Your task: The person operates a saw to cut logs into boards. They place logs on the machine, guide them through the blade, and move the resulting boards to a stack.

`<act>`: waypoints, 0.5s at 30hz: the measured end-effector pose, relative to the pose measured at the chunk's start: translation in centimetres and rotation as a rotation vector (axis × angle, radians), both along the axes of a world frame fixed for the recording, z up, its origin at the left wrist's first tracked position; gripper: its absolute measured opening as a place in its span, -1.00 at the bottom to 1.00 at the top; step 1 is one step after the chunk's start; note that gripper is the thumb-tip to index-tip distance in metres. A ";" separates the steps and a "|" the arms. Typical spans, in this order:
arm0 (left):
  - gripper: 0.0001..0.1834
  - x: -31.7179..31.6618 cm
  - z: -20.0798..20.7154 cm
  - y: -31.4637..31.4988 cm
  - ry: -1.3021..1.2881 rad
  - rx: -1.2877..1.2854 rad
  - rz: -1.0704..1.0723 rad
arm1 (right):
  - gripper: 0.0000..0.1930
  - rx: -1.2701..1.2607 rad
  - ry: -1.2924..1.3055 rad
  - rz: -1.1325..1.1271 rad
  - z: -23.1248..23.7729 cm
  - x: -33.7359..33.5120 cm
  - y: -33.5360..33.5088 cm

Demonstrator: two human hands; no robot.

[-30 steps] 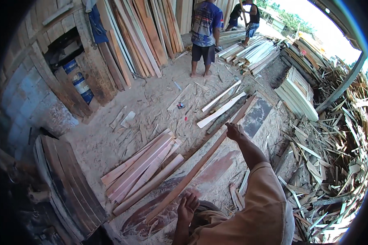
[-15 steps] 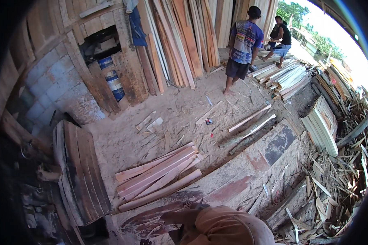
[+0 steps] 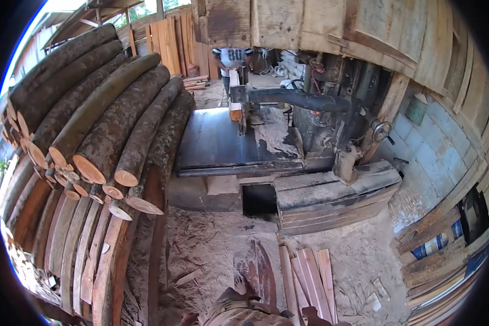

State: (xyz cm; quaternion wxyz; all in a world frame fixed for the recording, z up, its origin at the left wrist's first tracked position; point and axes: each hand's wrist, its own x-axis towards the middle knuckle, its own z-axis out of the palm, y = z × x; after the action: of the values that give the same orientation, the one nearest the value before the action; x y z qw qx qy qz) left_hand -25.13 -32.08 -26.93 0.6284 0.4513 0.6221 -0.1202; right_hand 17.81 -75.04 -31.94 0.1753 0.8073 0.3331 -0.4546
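At the bottom edge, left of my lap, a small part of my left hand (image 3: 188,318) shows; its fingers cannot be made out. On the other side, my right hand (image 3: 313,316) is a dark shape near the pink-brown sawn planks (image 3: 313,280) on the ground. Whether it touches them I cannot tell. Ahead stands a saw bench with a dark metal table (image 3: 214,140). An upright timber piece (image 3: 235,95) rests on it, beside the blade area under a dark horizontal arm (image 3: 301,98). I see nothing held in either hand.
A tall stack of bark-covered logs (image 3: 100,146) fills the left side. Behind the saw stands a co-worker (image 3: 232,58) in a white shirt. A low wooden box (image 3: 337,201) and a dark square opening (image 3: 259,200) lie in front of the bench. Sawdust covers the ground.
My view has swung left, from the yard with two people and leaning boards to the saw bench and log stack. The loose planks now appear at the lower right.
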 end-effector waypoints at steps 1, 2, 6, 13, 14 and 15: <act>-0.66 -0.7 0.6 -1.1 0.007 -0.062 0.060 | -0.66 -0.010 0.007 0.054 0.4 0.0 2.0; -0.65 -0.1 1.3 -1.5 -0.008 -0.104 0.089 | -0.53 0.103 0.171 -0.301 -0.3 -0.2 2.9; -0.61 6.2 2.4 2.2 -0.178 -0.067 0.146 | -0.70 0.337 0.173 -0.075 0.4 0.5 11.1; -0.49 26.5 9.0 18.4 -0.254 0.130 0.162 | -0.66 0.657 0.320 -0.909 -8.3 13.8 28.3; -0.49 27.7 9.5 20.0 -0.277 0.176 0.187 | -0.66 0.650 0.344 -0.943 -5.5 15.5 31.7; -0.48 29.1 9.9 21.4 -0.313 0.216 0.192 | -0.67 0.683 0.247 -0.689 -4.0 17.6 34.3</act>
State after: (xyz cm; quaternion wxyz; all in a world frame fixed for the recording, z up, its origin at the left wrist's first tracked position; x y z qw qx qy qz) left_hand 3.98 -10.66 -16.99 0.6739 0.4678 0.5664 0.0790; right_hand 35.43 -40.77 -35.99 -0.3003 0.8219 0.1951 -0.4429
